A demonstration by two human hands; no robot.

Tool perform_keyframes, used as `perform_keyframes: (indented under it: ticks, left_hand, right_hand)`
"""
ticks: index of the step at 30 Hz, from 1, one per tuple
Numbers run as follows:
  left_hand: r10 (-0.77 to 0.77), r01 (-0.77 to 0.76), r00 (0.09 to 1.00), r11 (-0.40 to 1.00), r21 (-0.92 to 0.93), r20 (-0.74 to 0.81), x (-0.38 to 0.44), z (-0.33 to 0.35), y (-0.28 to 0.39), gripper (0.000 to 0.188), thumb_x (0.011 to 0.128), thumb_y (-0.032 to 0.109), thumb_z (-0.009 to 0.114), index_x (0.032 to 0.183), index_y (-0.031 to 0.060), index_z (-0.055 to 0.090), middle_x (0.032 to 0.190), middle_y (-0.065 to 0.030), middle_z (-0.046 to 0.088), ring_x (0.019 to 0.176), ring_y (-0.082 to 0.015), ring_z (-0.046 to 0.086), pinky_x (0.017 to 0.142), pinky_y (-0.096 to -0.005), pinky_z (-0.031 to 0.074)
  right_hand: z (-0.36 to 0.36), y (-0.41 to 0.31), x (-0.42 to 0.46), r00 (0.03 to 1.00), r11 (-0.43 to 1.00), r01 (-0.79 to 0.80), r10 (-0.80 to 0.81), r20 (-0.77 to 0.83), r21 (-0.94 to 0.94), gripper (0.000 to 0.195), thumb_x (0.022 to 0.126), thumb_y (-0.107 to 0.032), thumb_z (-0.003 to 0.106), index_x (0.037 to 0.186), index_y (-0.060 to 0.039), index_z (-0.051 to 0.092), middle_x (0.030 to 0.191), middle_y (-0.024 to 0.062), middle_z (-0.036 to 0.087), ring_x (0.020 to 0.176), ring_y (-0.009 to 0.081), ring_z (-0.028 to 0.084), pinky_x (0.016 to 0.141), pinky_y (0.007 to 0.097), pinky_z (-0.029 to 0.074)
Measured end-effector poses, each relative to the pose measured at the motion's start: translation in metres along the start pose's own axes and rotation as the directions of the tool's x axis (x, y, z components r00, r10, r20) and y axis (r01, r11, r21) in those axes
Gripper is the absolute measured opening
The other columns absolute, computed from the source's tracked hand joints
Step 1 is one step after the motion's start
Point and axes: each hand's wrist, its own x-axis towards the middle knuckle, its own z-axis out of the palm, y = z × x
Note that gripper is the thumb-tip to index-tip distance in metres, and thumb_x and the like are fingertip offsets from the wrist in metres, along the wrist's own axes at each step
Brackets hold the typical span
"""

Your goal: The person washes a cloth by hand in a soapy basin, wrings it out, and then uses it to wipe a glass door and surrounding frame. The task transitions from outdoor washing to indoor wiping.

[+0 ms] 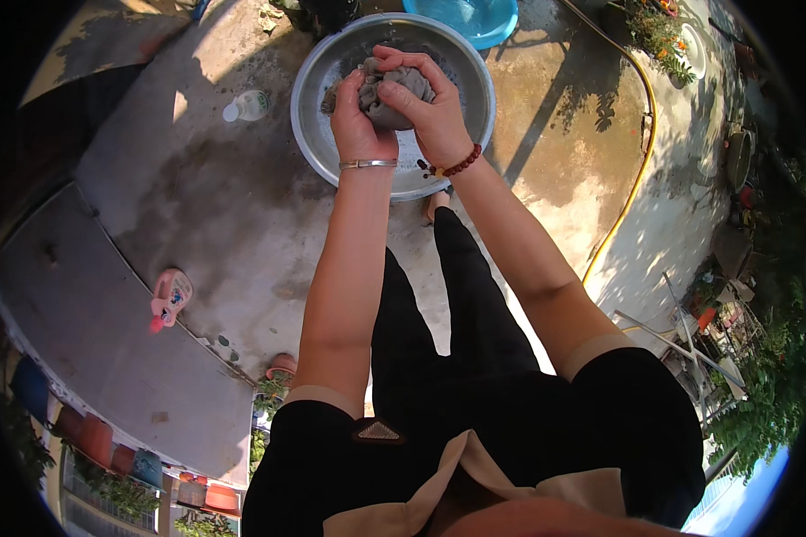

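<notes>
A bunched, wet-looking grey cloth (pixel 403 87) is pressed between my two hands above a wide metal basin (pixel 299 127). My left hand (pixel 359 121) cups its left side, with a silver bangle around the wrist. Fingers and thumb of my right hand (pixel 430 101) wrap over the top and right side; a dark red bead bracelet (pixel 467 161) circles that wrist. Darker cloth or water seems to lie in the basin under my hands, mostly hidden by them. The basin stands on the concrete ground just ahead of my feet.
Behind the basin is a blue plastic tub (pixel 470 20). A clear bottle with a white cap (pixel 247 106) lies to the left. Farther left, a pink detergent bottle (pixel 172 295) is by a raised slab (pixel 127 349). A yellow hose (pixel 650 134) curves along the right, near potted plants (pixel 658 40).
</notes>
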Motion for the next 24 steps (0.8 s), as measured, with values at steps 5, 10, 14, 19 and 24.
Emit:
perform_keyframes:
  ticks: [5,10,14,19,24]
  left_hand:
    - [0.508,-0.732,0.680,0.501,0.462,0.528,-0.061,0.024,0.011,0.028,0.074,-0.007,0.063,0.099,0.0059,0.061,0.101,-0.0065,0.064,0.096,-0.0222,0.061,0.091,-0.0355,0.047]
    - [0.237,-0.960,0.191,-0.160,0.232,0.952,-0.099,0.055,0.028,0.026,0.060,0.004,0.070,0.085,0.0121,0.070,0.089,-0.0023,0.066,0.093,-0.0225,0.061,0.091,-0.0381,0.047]
    - [0.043,-0.966,-0.037,-0.258,-0.025,0.998,-0.095,0.048,0.021,0.014,0.058,0.016,0.064,0.072,0.0152,0.066,0.082,0.0009,0.065,0.087,-0.0183,0.062,0.090,-0.0363,0.048]
    - [-0.053,-0.918,-0.214,-0.331,-0.220,0.975,-0.088,0.045,0.000,0.010,0.055,0.018,0.060,0.060,0.0129,0.053,0.071,-0.0009,0.055,0.082,-0.0197,0.060,0.085,-0.0333,0.050]
    - [-0.230,-0.876,-0.236,-0.370,-0.309,0.944,-0.074,0.023,-0.013,0.011,0.055,0.017,0.060,0.061,0.0096,0.056,0.073,-0.0027,0.056,0.079,-0.0211,0.059,0.078,-0.0321,0.049]
  right_hand:
    - [-0.006,-0.022,-0.019,0.935,0.715,-0.287,0.355,0.024,0.637,0.020,0.089,-0.010,0.064,0.108,-0.0083,0.058,0.113,0.0068,0.062,0.103,0.0178,0.061,0.089,0.0319,0.051]
    - [-0.025,-0.053,-0.016,0.788,0.530,-0.615,0.375,0.489,0.585,0.037,0.097,-0.024,0.054,0.128,-0.0036,0.053,0.109,0.0066,0.062,0.098,0.0126,0.062,0.086,0.0289,0.052]
    - [-0.033,-0.066,0.008,0.576,0.663,-0.745,0.584,0.572,0.073,0.028,0.095,-0.019,0.058,0.117,-0.0023,0.062,0.105,0.0042,0.064,0.091,0.0067,0.060,0.079,0.0215,0.051]
    - [-0.005,-0.093,0.037,0.329,0.640,-0.587,0.748,0.576,-0.495,0.020,0.083,-0.005,0.057,0.095,0.0016,0.072,0.083,0.0032,0.067,0.072,0.0054,0.057,0.066,0.0200,0.047]
    - [0.016,-0.080,0.040,0.216,0.602,-0.381,0.796,0.565,-0.702,0.017,0.077,-0.004,0.056,0.082,0.0021,0.071,0.079,0.0052,0.068,0.071,0.0087,0.059,0.068,0.0237,0.049]
